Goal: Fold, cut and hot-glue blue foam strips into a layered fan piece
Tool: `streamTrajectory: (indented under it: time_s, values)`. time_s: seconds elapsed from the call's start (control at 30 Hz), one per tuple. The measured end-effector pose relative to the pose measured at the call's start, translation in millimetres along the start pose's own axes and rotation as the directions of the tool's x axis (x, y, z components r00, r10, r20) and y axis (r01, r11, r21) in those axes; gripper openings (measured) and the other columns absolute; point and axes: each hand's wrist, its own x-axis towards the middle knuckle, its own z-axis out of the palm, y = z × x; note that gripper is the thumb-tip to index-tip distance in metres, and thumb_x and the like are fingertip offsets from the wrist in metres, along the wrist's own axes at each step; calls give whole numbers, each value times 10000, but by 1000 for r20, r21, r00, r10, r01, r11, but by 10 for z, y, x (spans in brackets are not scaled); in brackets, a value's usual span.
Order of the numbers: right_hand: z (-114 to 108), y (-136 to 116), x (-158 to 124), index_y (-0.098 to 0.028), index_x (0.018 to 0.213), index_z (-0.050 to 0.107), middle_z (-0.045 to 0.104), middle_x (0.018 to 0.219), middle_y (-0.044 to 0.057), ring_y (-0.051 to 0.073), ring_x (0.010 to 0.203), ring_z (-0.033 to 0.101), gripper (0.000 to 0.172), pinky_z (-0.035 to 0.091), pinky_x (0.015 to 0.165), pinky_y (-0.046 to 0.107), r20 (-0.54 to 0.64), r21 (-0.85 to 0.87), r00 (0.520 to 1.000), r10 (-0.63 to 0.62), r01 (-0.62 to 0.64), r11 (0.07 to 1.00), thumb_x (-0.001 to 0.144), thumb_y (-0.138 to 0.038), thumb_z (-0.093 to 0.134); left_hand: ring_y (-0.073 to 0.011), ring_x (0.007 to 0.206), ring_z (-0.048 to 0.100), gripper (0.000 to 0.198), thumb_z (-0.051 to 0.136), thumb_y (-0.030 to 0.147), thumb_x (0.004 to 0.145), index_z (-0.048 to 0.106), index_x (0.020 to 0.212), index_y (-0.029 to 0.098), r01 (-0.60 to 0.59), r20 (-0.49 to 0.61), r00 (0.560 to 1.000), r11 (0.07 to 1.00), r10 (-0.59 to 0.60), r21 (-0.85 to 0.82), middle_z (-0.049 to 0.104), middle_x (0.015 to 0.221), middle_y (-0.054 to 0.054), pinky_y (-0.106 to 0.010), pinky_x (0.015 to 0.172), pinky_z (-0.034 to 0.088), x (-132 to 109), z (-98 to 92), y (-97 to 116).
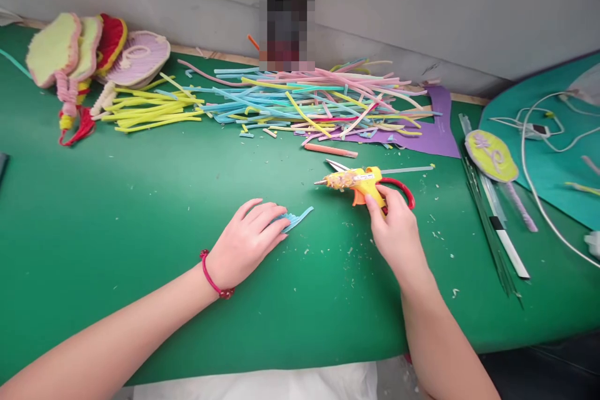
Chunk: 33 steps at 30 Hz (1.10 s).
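- Left hand (246, 244), red bracelet at the wrist: flat, palm down, fingers extended, pressing blue strips (299, 218) onto the green table (140, 200); grips nothing.
- Right hand (394, 231): fingers curled round the handle of the glue gun (356, 181), nozzle pointing left, just beside the scissors (404, 187).
- Judged step: gluing the held-down strips; next calls for carrying the nozzle left to their exposed ends.
- Strip pile (319, 103): beyond, near the wall.

The left hand (246, 240) presses flat on blue strips (296, 219); the right hand (394, 225) grips a yellow glue gun (359, 181) beside it.
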Motion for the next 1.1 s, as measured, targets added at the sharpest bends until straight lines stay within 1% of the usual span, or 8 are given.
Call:
streamTrajectory:
  time_s: [0.1, 0.23, 0.43, 0.53, 0.67, 0.73, 0.9, 1.1]
  values:
    - [130, 64, -3, -168, 1154, 558, 640, 1102, 153, 285, 987, 600, 451, 475, 792, 408, -42, -32, 996, -75, 74, 997, 943, -509, 351, -207, 1007, 640, 167, 504, 172, 925, 635, 1028, 162, -49, -17, 999, 997, 50, 60, 697, 1087, -68, -422, 980, 449, -28, -2, 32]
    - [186, 70, -20, -169, 1144, 555, 625, 1035, 143, 272, 955, 589, 391, 481, 790, 405, -69, -70, 988, -137, 132, 989, 949, -462, 383, -247, 1070, 633, 240, 514, 217, 930, 628, 1114, 113, -81, 34, 996, 989, 77, 127, 669, 1182, -118, -464, 1020, 428, -73, -50, 142]
    - [110, -31, -55, -182, 1170, 562, 571, 1075, 158, 303, 1021, 536, 369, 471, 833, 461, -159, -193, 963, -219, 187, 963, 915, -438, 488, -236, 1082, 638, 268, 533, 209, 921, 627, 1153, 113, -90, 18, 996, 985, 88, 147, 672, 1187, -114, -446, 1051, 418, -102, -113, 234]
    - [69, -151, -119, -211, 1154, 587, 561, 1043, 141, 285, 1001, 541, 280, 477, 829, 446, -200, -192, 930, -309, 272, 943, 918, -342, 515, -240, 1088, 635, 283, 510, 239, 938, 629, 1150, 94, -90, 32, 996, 977, 85, 191, 666, 1199, -113, -440, 1028, 438, -106, -118, 242]
    - [140, -314, -231, -251, 1099, 623, 592, 943, 86, 217, 867, 577, 218, 501, 778, 379, -101, -43, 859, -502, 500, 865, 907, -197, 535, -257, 1144, 604, 335, 469, 291, 958, 620, 1174, 85, -82, 91, 994, 972, 64, 218, 627, 1259, -126, -452, 1033, 427, -142, -104, 298]
    - [217, -354, -268, -255, 1097, 632, 614, 938, 75, 198, 837, 588, 233, 511, 754, 357, -39, 51, 834, -550, 551, 833, 912, -171, 520, -274, 1187, 573, 379, 447, 320, 963, 600, 1210, 77, -54, 124, 992, 973, 26, 223, 585, 1309, -144, -475, 1057, 398, -175, -92, 347]
    - [370, -351, -300, -249, 1117, 640, 660, 1035, 79, 203, 939, 621, 256, 525, 806, 360, 36, 167, 814, -580, 568, 806, 922, -165, 496, -306, 1271, 495, 483, 401, 396, 965, 528, 1312, 85, 23, 192, 979, 974, -68, 225, 480, 1405, -177, -536, 1084, 345, -251, -54, 455]
    - [423, -349, -297, -243, 1154, 625, 662, 1109, 87, 211, 992, 621, 270, 524, 843, 383, 78, 189, 801, -594, 573, 798, 926, -176, 495, -311, 1268, 498, 415, 420, 358, 965, 559, 1281, 127, 40, 188, 978, 972, -86, 233, 508, 1381, -173, -548, 1032, 390, -248, -50, 456]
